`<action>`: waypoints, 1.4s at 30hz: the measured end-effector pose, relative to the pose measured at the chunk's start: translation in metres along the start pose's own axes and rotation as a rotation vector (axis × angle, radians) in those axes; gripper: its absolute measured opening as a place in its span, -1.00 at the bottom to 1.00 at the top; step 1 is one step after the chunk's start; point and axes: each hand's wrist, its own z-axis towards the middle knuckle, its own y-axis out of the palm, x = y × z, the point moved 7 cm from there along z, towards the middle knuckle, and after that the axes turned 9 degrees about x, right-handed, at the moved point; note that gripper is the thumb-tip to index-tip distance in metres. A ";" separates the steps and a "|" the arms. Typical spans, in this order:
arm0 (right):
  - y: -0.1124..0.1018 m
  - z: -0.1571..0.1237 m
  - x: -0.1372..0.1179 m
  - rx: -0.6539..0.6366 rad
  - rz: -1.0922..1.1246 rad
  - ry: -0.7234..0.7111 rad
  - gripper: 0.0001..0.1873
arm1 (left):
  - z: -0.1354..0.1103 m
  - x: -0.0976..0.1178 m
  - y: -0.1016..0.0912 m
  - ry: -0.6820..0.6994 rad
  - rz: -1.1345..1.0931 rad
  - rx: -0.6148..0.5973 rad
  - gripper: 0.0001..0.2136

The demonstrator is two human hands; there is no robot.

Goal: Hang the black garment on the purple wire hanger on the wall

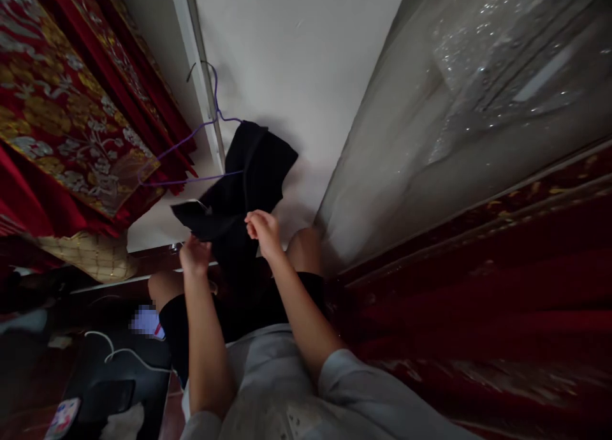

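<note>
A black garment [262, 166] hangs on the right part of a purple wire hanger [184, 182], whose left part is bare. The hanger's hook is at a pale vertical strip on the wall. My right hand [264, 231] is closed at the garment's lower edge, with fingers curled on the cloth. My left hand [195, 254] is at the lower left of the garment, its fingers partly behind the dark cloth. A small white strip, perhaps a tag, shows on the garment's left side. The garment's kind cannot be made out.
Red cloth with gold and silver flowers [71, 95] hangs at the left. Plastic-wrapped panels [430, 127] stand at the right above dark red woodwork [454, 325]. At lower left, a black surface [90, 357] bears a white cable [129, 352] and small items.
</note>
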 end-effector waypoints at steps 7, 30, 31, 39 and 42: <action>-0.038 0.012 -0.009 -0.126 -0.333 -0.153 -0.65 | -0.047 0.011 0.034 0.108 -0.082 0.004 -0.82; 0.034 0.122 -0.054 -0.155 -0.638 -0.657 -0.85 | -0.058 0.050 -0.011 0.517 1.594 -0.665 -0.70; 0.028 0.124 -0.051 -0.165 -0.660 -0.655 -0.79 | -0.056 0.062 -0.011 0.557 1.606 -0.663 -0.69; -0.024 0.126 -0.107 -0.045 -0.633 -0.564 -0.42 | -0.014 0.131 0.019 0.653 1.376 -0.640 -0.72; -0.030 0.123 -0.123 -0.029 -0.682 -0.619 -0.44 | 0.005 0.153 0.036 0.783 1.406 -0.546 -0.79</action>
